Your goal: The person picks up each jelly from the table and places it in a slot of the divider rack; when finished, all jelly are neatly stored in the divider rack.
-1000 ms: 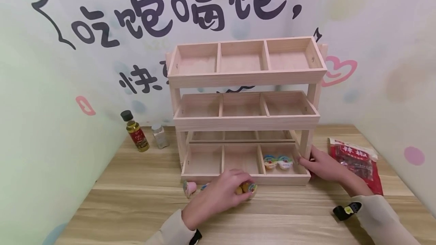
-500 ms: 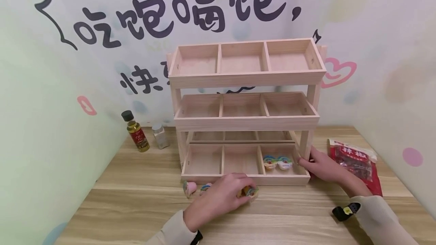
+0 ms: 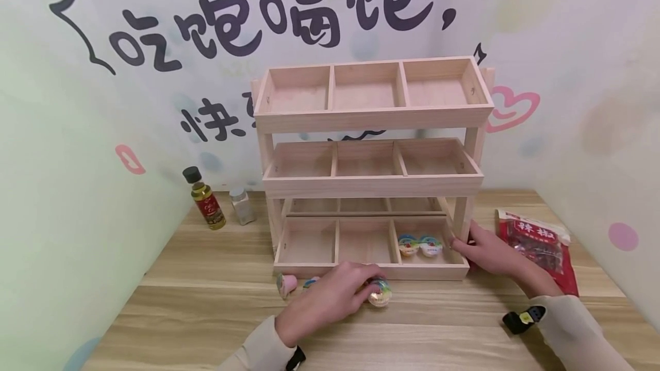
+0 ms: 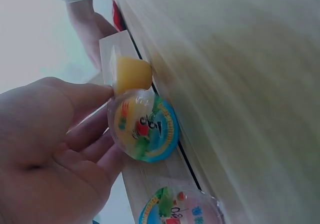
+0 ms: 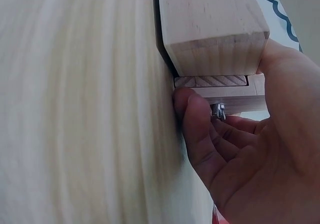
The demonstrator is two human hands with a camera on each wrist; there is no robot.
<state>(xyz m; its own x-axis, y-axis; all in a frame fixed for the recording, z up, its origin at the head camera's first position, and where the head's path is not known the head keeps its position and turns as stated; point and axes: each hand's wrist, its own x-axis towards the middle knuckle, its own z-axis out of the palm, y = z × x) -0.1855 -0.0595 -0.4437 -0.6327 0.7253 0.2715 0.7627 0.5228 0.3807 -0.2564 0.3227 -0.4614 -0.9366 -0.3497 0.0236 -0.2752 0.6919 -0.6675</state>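
Note:
My left hand [image 3: 337,291] is at the small jelly cups lying before the rack and pinches one of them. In the left wrist view its thumb meets the rims of a yellow jelly cup [image 4: 134,74] and a lid-forward jelly cup [image 4: 145,126]; the other fingers go behind the second, partly hidden. A third jelly cup [image 4: 180,209] lies nearby, and a pink one [image 3: 287,284] sits farther left. My right hand [image 3: 490,249] grips the lower right end of the wooden rack [image 3: 373,186], thumb and fingers round its side by a metal bolt [image 5: 218,112].
Two jelly cups [image 3: 431,246] sit in the bottom shelf's right compartment. An oil bottle [image 3: 208,205] and a small shaker jar [image 3: 242,206] stand left of the rack. A red chili packet [image 3: 538,245] lies to its right, beyond my right forearm. The wall rises close behind.
The rightmost jelly cup beside my left hand has turned and shifted slightly toward me, with its yellow bottom now in sight. My left fingers have moved slightly; my right hand stays on the rack.

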